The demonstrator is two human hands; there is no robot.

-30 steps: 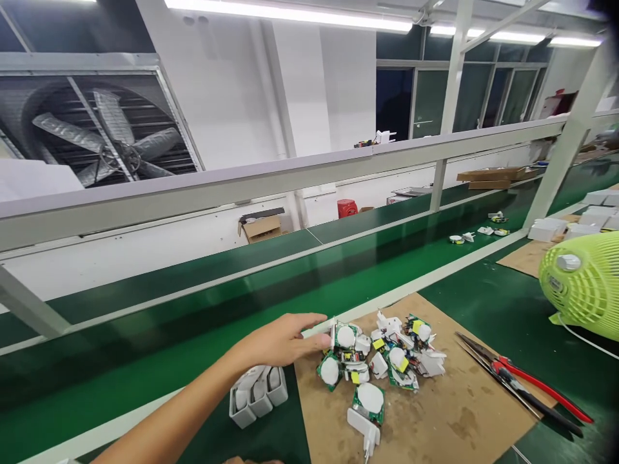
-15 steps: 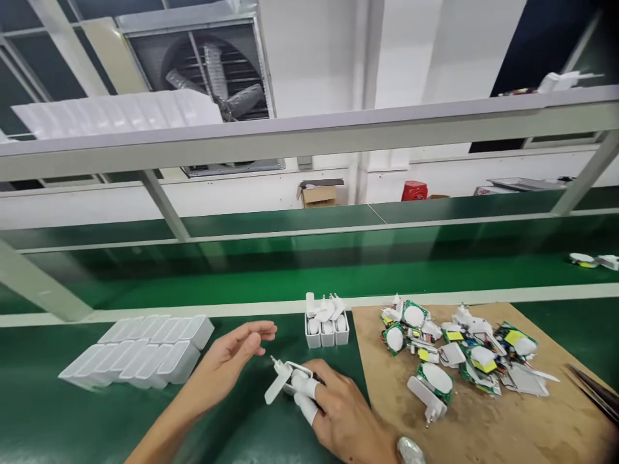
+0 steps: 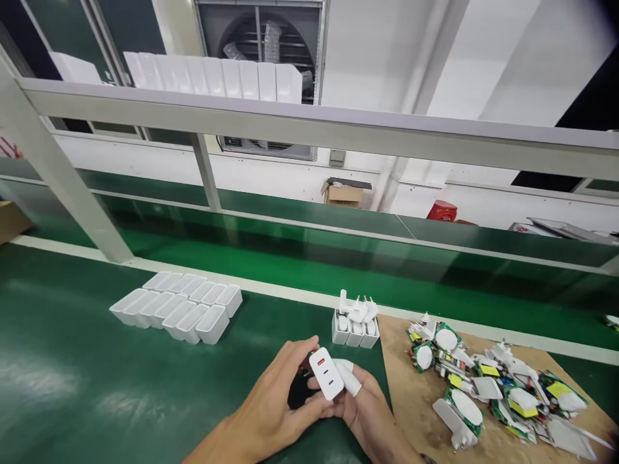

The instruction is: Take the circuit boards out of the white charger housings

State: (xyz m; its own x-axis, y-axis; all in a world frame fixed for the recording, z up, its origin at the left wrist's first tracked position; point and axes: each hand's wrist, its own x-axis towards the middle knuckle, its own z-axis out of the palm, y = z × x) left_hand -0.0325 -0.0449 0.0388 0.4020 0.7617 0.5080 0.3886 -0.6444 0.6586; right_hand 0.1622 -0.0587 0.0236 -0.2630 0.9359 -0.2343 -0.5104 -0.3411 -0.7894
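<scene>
A white USB charger is between my two hands, its face with one red and two dark ports turned up toward me. My left hand curls around its left side, the index fingertip near the upper end and the thumb by the lower end. From the right, my right hand grips the charger, with white finger covers on some fingertips. The rest of its body and its plug are hidden. Just beyond stand three white casings packed with circuit parts and plug pieces.
White open casings stand in rows on the green table at left. Circuit boards with plugs lie on a brown board at right. A frame rail crosses above the bench.
My left hand has moved right onto the charger. The charger has been turned, so its port face shows instead of its open end and plug piece. The camera view has shifted left.
</scene>
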